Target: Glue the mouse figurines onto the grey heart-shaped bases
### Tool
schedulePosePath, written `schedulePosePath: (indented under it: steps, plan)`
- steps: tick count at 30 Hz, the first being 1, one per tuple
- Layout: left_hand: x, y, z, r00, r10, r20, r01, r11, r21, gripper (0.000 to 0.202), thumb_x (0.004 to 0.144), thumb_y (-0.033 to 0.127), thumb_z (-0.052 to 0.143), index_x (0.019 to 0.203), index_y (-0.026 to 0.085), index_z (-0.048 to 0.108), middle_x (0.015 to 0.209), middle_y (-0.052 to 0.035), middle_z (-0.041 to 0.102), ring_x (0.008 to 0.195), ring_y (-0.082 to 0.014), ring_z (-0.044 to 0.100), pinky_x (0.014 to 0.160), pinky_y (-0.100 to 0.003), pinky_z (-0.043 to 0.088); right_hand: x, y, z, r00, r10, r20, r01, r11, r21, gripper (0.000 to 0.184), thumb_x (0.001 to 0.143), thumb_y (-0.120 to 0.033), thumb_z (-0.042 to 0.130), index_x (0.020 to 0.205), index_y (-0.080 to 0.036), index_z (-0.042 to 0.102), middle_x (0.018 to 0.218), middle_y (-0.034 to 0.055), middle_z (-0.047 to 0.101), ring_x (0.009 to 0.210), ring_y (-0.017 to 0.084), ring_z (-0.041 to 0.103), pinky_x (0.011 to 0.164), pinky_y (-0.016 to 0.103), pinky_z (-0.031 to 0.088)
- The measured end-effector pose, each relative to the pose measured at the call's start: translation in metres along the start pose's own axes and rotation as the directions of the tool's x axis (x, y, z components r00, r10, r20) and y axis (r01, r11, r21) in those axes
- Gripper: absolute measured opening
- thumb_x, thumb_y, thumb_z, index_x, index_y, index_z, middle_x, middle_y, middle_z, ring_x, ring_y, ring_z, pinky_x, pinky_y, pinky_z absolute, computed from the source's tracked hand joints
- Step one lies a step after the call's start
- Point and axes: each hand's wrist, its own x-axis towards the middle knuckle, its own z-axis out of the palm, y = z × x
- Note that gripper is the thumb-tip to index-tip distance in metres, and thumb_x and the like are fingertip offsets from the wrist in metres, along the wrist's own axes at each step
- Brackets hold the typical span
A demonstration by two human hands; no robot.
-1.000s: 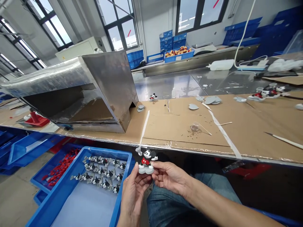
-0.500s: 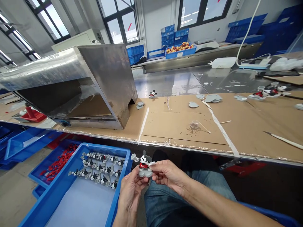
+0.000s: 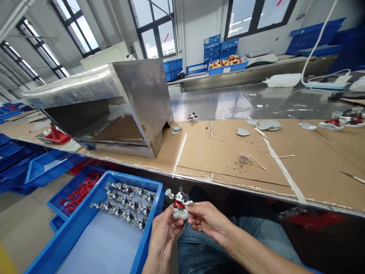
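Observation:
Both hands hold one small cartoon mouse figurine with red shorts on a grey base, over my lap below the bench edge. My left hand pinches the base from beneath. My right hand grips the figurine's right side with fingers curled. Just left of the hands stands a blue tray with several of the same figurines lined up at its far end.
A cardboard-covered bench runs across in front, bearing a steel chute, grey bases, a small glue dish, sticks and more figurines at the right. Blue bins, one with red parts, sit on the floor at left.
The figurine and both hands stay together over my lap, while the view has shifted slightly. The figurine has been turned a little in the fingers.

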Motion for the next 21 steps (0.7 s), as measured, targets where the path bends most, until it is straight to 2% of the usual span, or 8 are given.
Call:
schedulePosePath:
  steps: [8, 12, 17, 21]
  plan:
    - [-0.001, 0.008, -0.006, 0.997, 0.08, -0.021, -0.081, 0.996, -0.029, 0.025, 0.068, 0.028, 0.082, 0.072, 0.006, 0.074, 0.055, -0.0078, 0.07, 0.039, -0.01, 0.06, 0.044, -0.017, 0.046, 0.014, 0.007, 0.008, 0.996, -0.019, 0.086, 0.022, 0.999, -0.034, 0.017, 0.072, -0.021, 0.081, 0.074, -0.007, 0.072, 0.056, 0.0029, 0.065, 0.048, 0.007, 0.06, 0.048, 0.014, 0.05]
    - [0.001, 0.008, -0.01, 0.991, 0.129, -0.039, -0.13, 0.991, -0.029, 0.027, 0.067, 0.03, 0.082, 0.07, 0.004, 0.073, 0.053, -0.0074, 0.068, 0.038, -0.0098, 0.059, 0.042, -0.016, 0.045, 0.019, 0.008, 0.01, 0.996, -0.002, 0.09, 0.006, 0.999, -0.038, 0.019, 0.067, -0.02, 0.087, 0.074, -0.008, 0.074, 0.058, 0.0043, 0.068, 0.05, 0.008, 0.062, 0.05, 0.016, 0.053]
    - [0.0, 0.007, -0.005, 0.988, 0.153, -0.034, -0.154, 0.988, -0.017, 0.03, 0.067, 0.033, 0.08, 0.071, 0.004, 0.074, 0.055, -0.0089, 0.069, 0.037, -0.0085, 0.057, 0.043, -0.016, 0.044, 0.019, 0.007, 0.005, 0.997, 0.001, 0.077, 0.001, 0.999, -0.033, 0.021, 0.064, -0.021, 0.089, 0.074, -0.009, 0.075, 0.06, 0.0047, 0.069, 0.052, 0.009, 0.064, 0.053, 0.016, 0.055]
    - [-0.006, 0.007, -0.001, 0.99, 0.143, 0.008, -0.143, 0.99, -0.013, 0.031, 0.061, 0.033, 0.085, 0.071, 0.005, 0.075, 0.058, -0.0091, 0.071, 0.039, -0.0085, 0.058, 0.044, -0.016, 0.045, 0.011, 0.007, 0.003, 0.996, -0.029, 0.084, 0.031, 0.999, -0.019, 0.023, 0.062, -0.022, 0.089, 0.075, -0.008, 0.075, 0.06, 0.0037, 0.068, 0.051, 0.008, 0.062, 0.052, 0.016, 0.053]
